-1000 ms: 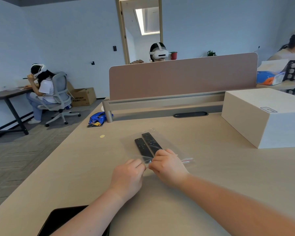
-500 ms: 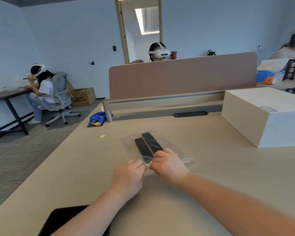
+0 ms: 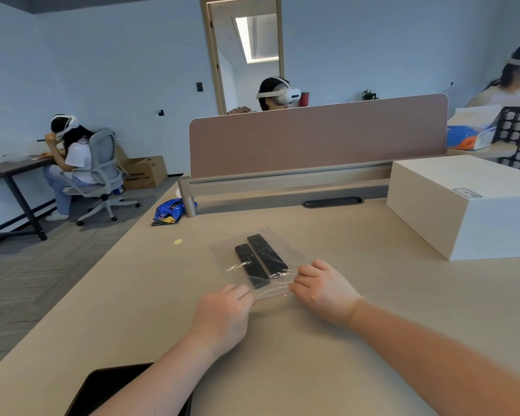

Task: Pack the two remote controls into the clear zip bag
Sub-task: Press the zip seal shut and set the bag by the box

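Two black remote controls lie side by side inside the clear zip bag [image 3: 285,250], flat on the light wooden desk [image 3: 357,295]. The left remote [image 3: 250,265] sits a little nearer to me than the right remote [image 3: 266,253]. My left hand [image 3: 222,313] pinches the near left corner of the bag's zip edge. My right hand [image 3: 323,288] pinches the same edge at its right end. The zip strip runs between my two hands, its ends hidden under my fingers.
A large white box [image 3: 466,202] stands on the desk at the right. A pink divider panel [image 3: 318,136] closes the desk's far side. A blue snack packet [image 3: 170,210] lies at the far left, a dark tablet [image 3: 108,388] at the near edge. Several people sit around.
My right hand has slid to the right along the bag's near edge, away from my left hand, which stayed at the left corner. The remotes have not moved.
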### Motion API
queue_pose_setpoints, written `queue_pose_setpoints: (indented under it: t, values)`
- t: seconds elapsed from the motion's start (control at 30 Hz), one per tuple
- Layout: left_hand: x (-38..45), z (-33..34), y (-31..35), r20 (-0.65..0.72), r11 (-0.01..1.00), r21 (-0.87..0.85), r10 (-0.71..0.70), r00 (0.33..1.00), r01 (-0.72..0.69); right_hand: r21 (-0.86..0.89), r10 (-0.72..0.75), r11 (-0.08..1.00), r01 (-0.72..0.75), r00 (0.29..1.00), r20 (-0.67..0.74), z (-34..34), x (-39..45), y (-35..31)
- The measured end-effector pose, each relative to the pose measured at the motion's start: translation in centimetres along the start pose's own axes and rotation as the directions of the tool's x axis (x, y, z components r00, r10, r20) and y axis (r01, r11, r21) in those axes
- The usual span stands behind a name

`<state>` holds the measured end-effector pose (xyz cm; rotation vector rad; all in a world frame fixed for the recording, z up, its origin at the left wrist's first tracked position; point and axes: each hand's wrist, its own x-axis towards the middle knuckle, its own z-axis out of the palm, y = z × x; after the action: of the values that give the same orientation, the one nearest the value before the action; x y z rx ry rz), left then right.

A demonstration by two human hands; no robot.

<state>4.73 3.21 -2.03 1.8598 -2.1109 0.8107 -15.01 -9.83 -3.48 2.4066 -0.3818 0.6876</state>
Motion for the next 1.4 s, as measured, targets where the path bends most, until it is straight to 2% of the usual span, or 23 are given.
queue_pose_setpoints:
  t: [0.13,0.27,0.43,0.57,0.73,0.9,1.03,1.13,1.2,1.3,1.4]
  values:
    - [0.0,-0.2,0.0,0.03,1.0,-0.02,-0.014,0.999,0.015,-0.039,0.051,0.998,-0.05,0.998,0.043,-0.2,-1.4,1.9]
    - [0.3,-0.5,0.5,0.042,1.0,-0.018,-0.014,0.999,0.015,-0.067,0.088,0.995,-0.078,0.982,0.166,-0.6,-1.8,2.4]
    - [0.1,-0.6,0.4,0.037,1.0,-0.017,-0.018,0.999,0.018,-0.021,0.146,0.989,-0.149,0.923,0.356,-0.6,-2.5,2.8]
    - [0.1,-0.6,0.5,0.043,1.0,-0.012,-0.02,0.999,0.021,-0.016,0.221,0.971,-0.239,0.869,0.443,-0.9,-2.8,2.8]
    - [0.2,-0.6,0.4,0.036,1.0,-0.022,-0.015,0.999,0.015,-0.014,0.282,0.949,-0.314,0.831,0.479,-0.8,-2.8,2.7]
    - [-0.2,-0.3,0.4,0.051,0.998,-0.054,-0.016,0.999,0.018,0.105,0.315,0.908,-0.405,0.827,0.465,-1.2,-2.9,2.5]
    - [-0.1,-0.3,0.5,0.046,0.998,-0.061,0.0,0.999,0.002,0.072,0.369,0.863,-0.5,0.723,0.584,-2.0,-3.0,2.7]
    - [-0.2,0.0,0.2,0.042,0.998,-0.063,0.026,0.999,-0.023,0.042,0.391,0.849,-0.526,0.681,0.62,-2.0,-3.3,3.0]
    - [-0.6,-0.1,-0.3,0.087,0.995,-0.098,0.025,0.996,-0.017,0.087,0.381,0.828,-0.554,0.67,0.638,-2.1,-3.5,3.4]
    - [-1.0,-0.7,-1.1,0.174,0.978,-0.194,-0.04,0.984,0.074,0.142,0.428,0.753,-0.643,0.642,0.636,-2.9,-3.4,4.3]
    - [-0.4,-1.8,-1.7,0.223,0.927,-0.295,-0.171,0.96,0.233,0.139,0.593,0.571,-0.809,0.524,0.611,-2.9,-3.1,5.3]
